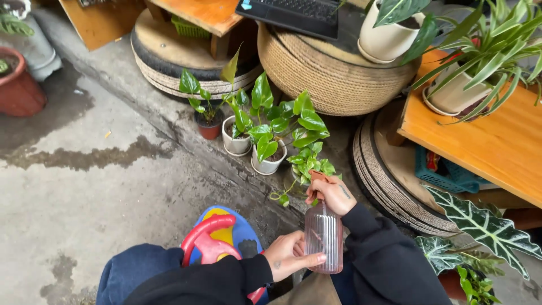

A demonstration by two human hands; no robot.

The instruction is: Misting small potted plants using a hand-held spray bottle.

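Note:
A clear pinkish ribbed spray bottle [323,236] stands upright in front of me. My left hand [291,254] wraps around its lower body. My right hand [333,194] grips its brownish-pink spray head at the top. Just beyond the bottle stand small potted plants in a row: one in a red-brown pot [209,129], one in a white pot [236,142], another white pot [268,162], and a leafy one [307,164] closest to my right hand.
I sit on a low toy seat with a red handle [210,240]. Rope-wrapped tyres [333,73] carry a wooden board [497,141], large potted plants [451,93] and a dark keyboard [291,14]. A red pot [20,90] stands far left on wet concrete.

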